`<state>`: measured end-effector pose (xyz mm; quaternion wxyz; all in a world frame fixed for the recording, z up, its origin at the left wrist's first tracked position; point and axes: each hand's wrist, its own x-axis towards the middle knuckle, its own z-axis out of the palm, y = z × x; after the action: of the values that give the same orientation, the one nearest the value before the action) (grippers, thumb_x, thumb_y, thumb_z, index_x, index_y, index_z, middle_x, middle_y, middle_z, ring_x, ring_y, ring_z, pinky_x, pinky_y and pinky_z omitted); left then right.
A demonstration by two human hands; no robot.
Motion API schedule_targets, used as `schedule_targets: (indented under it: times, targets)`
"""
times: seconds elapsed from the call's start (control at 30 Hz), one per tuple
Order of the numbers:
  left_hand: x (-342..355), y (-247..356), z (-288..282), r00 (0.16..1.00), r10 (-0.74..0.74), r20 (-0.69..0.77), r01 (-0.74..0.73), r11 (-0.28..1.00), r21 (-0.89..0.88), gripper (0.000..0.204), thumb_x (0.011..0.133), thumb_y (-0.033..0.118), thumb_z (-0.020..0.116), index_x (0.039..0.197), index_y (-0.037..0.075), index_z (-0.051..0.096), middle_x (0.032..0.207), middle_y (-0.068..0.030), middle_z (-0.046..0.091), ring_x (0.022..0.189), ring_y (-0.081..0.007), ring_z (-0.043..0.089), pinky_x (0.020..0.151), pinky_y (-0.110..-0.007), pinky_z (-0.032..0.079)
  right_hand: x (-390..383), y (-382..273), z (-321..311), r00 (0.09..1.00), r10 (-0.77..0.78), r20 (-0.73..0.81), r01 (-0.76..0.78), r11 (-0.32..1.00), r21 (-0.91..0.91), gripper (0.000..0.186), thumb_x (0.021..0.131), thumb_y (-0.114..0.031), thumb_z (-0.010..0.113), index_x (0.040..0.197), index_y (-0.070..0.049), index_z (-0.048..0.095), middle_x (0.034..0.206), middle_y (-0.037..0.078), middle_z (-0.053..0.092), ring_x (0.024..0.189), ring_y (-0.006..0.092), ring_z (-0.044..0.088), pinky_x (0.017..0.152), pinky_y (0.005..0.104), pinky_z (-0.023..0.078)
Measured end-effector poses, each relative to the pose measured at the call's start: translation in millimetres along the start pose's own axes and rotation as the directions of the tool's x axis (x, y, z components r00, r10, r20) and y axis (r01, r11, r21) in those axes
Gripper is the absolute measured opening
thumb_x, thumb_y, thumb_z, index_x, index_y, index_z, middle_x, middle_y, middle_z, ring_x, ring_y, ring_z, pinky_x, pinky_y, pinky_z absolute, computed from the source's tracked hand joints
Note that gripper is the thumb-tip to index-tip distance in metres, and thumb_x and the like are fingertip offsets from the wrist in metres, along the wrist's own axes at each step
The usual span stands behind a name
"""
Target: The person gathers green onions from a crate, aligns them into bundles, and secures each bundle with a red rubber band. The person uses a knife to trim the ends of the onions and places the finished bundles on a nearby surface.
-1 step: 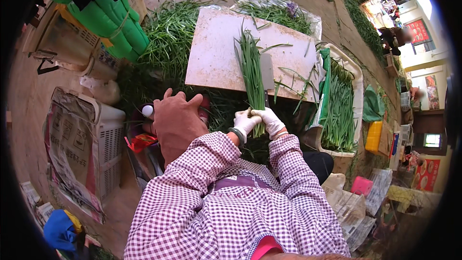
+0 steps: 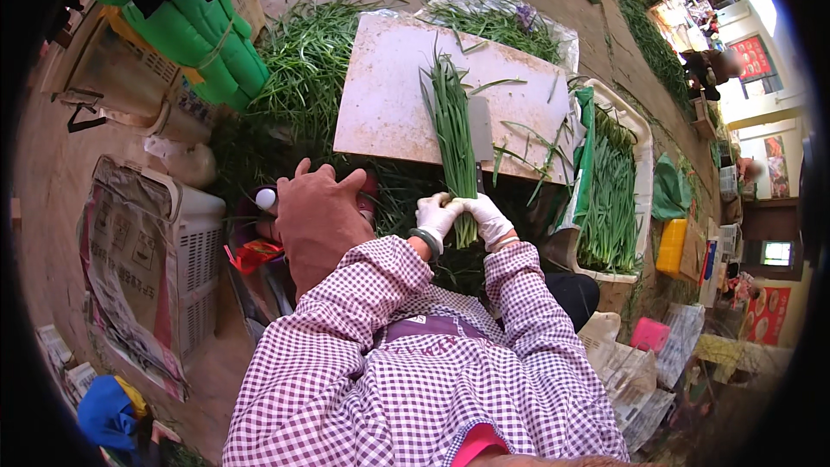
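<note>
My left hand point(image 2: 435, 221), in a white glove, is closed on the lower end of a bunch of long green leafy stalks point(image 2: 449, 117). My right hand point(image 2: 490, 221), also gloved, grips the same bunch from the right, close against my left. The upper leaves lie on a stained pale board point(image 2: 376, 82). A metal cleaver point(image 2: 482, 131) lies on it beside the bunch, its dark handle over the near edge. Loose leaves point(image 2: 538, 147) are scattered on the board's right side.
A crate of greens point(image 2: 612, 199) stands right of the board, leafy heaps point(image 2: 303, 60) behind and left. At left are green wrapped bundles point(image 2: 207, 52), a covered crate point(image 2: 186, 268) and a brown cloth point(image 2: 320, 233). Other people point(image 2: 112, 411) appear at the edges.
My left hand has shifted very slightly to the left on the bunch. Otherwise the scene looks the same.
</note>
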<state>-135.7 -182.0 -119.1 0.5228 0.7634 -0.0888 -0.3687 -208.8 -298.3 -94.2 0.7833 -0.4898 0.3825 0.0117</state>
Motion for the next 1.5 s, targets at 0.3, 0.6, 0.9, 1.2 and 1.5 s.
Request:
schedule_targets:
  times: [0.3, 0.6, 0.9, 1.2, 1.5]
  targets:
    - [31.5, 8.9, -29.4, 0.963, -0.218, 0.156, 0.262, 0.649, -0.714, 0.032, 0.084, 0.027, 0.071, 0.107, 0.010, 0.057, 0.103, -0.0024, 0.063, 0.094, -0.0197, 0.059, 0.085, -0.040, 0.045, -44.7, -31.9, 17.8, 0.939, -0.328, -0.102, -0.029, 0.221, -0.975, 0.029, 0.073, -0.017, 0.066, 0.099, -0.007, 0.059, 0.085, 0.021, 0.065, 0.080, 0.0382, 0.065, 0.071, 0.0466, 0.051]
    - [54.9, 41.3, -71.1, 0.984, -0.095, -0.150, -0.084, 0.493, -0.866, 0.029, 0.089, 0.009, 0.059, 0.118, 0.012, 0.057, 0.108, -0.0024, 0.063, 0.094, -0.0139, 0.060, 0.082, -0.029, 0.046, -69.5, -100.7, -96.5, 0.712, -0.608, -0.352, -0.514, -0.109, -0.851, 0.013, 0.087, -0.012, 0.050, 0.094, -0.006, 0.059, 0.085, 0.017, 0.067, 0.080, 0.0360, 0.067, 0.066, 0.0469, 0.053]
    - [10.1, 98.6, -103.3, 0.948, 0.275, -0.160, -0.309, 0.676, -0.669, 0.042, 0.087, 0.002, 0.057, 0.129, 0.002, 0.052, 0.121, -0.0085, 0.058, 0.112, -0.0181, 0.053, 0.097, -0.029, 0.041, -110.3, -150.8, -132.0, 0.526, -0.724, -0.447, -0.636, 0.013, -0.771, 0.019, 0.091, -0.014, 0.044, 0.102, -0.006, 0.057, 0.087, 0.021, 0.067, 0.083, 0.0412, 0.065, 0.068, 0.0507, 0.051]
    - [-63.4, 109.4, -278.7, 0.827, 0.497, -0.263, -0.541, 0.831, -0.131, 0.023, 0.082, -0.003, 0.052, 0.095, 0.003, 0.070, 0.095, -0.0069, 0.067, 0.090, -0.0166, 0.061, 0.082, -0.029, 0.048, -139.6, -144.1, -178.1, 0.888, -0.303, -0.347, -0.450, -0.410, -0.794, 0.018, 0.087, -0.010, 0.049, 0.101, -0.008, 0.058, 0.094, 0.022, 0.065, 0.090, 0.0398, 0.063, 0.071, 0.0492, 0.050]
    - [-124.2, -83.1, -475.4, 0.890, 0.027, -0.456, 0.230, 0.835, 0.500, 0.050, 0.067, 0.019, 0.076, 0.113, 0.001, 0.065, 0.104, -0.0195, 0.067, 0.098, -0.0295, 0.065, 0.087, -0.037, 0.050, -273.6, -183.2, -257.5, 0.648, -0.673, -0.355, -0.574, -0.126, -0.809, 0.032, 0.087, -0.006, 0.048, 0.118, -0.007, 0.054, 0.098, 0.022, 0.064, 0.091, 0.0410, 0.061, 0.073, 0.0436, 0.047]
